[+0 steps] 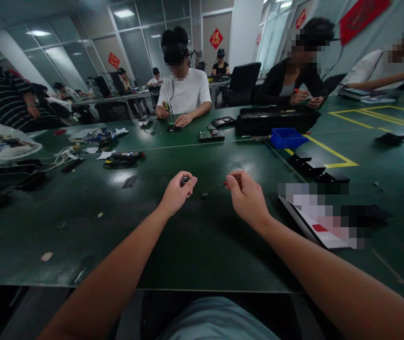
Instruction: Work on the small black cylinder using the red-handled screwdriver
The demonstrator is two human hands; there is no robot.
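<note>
My left hand (180, 191) is closed around a small dark cylindrical part (185, 180) with a silvery rim, held just above the green table (187, 255). In my right hand (246, 196) is a screwdriver (226, 182) with a red handle. Its thin shaft points left, toward the gap between my hands. Below the tip, a small dark piece (204, 194) lies on the tabletop, apart from both hands. My fingers hide most of the screwdriver's handle and much of the cylindrical part.
A blue bin (288, 138) and black brackets (317, 169) stand at right, beyond a white box-like item (315, 222). Coiled black cable (120, 160) lies at left. Opposite, a person in a white shirt (184, 92) works near opened hard drives (211, 135).
</note>
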